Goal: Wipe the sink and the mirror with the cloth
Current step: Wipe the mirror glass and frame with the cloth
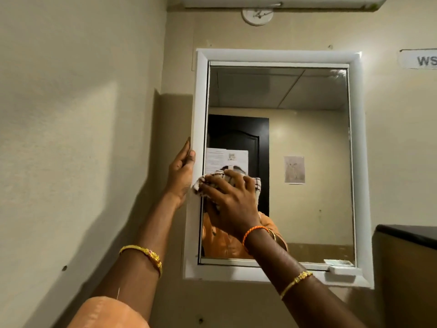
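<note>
A cream-painted wall [82,114] in dim light. The checked cream-and-brown cloth [257,185] is bunched against the lower left of the rectangular wall mirror [307,138], well left of the corner of the dark-topped counter [409,233]. The right hand [233,202] presses it to the glass with spread fingers, not clenched. The left hand [181,172] grasps the left edge of the mirror's white frame [279,55], thumb in front.

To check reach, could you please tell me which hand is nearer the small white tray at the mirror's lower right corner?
Right. The right hand presses the cloth on the glass up-left of the tray; the left hand grips the frame at its left edge.
</note>
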A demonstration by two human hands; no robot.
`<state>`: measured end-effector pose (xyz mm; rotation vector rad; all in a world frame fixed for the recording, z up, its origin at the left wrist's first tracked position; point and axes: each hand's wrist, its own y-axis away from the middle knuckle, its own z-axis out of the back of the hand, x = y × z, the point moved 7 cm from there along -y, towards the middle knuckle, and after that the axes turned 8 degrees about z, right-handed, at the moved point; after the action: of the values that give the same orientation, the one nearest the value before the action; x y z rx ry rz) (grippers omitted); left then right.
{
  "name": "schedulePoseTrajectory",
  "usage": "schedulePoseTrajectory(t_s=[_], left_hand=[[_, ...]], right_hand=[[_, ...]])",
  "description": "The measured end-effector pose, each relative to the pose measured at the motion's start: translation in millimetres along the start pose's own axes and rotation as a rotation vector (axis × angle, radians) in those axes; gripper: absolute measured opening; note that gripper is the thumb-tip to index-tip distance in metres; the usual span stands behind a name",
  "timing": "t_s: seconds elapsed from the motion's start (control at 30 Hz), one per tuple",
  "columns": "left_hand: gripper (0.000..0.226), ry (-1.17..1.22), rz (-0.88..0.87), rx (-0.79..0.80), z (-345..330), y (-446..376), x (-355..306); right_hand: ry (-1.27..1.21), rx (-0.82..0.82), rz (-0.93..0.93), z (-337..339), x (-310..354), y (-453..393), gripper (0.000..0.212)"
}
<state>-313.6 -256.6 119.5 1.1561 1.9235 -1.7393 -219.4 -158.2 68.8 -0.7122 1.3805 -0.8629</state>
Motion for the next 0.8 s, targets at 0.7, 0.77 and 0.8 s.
schedulePoseTrajectory(t_s=[0.7, 0.77, 0.8], left_hand=[[0.043, -0.144, -0.096, -0.088, 7.9, 23.5, 16.6], [0.042, -0.129, -0.106, -0.090, 7.8, 23.3, 17.3], [0.042, -0.131, -0.110, -0.091, 7.5, 23.3, 17.2]], right_hand=[[0.114, -0.269, -0.623, 65.7, -192.6, -21.9, 0.041], [0.118, -0.280, -0.713, 80.2, -220.6, -5.6, 0.041], [0.110, -0.294, -0.744, 86.2, -229.3, -1.3, 0.039]])
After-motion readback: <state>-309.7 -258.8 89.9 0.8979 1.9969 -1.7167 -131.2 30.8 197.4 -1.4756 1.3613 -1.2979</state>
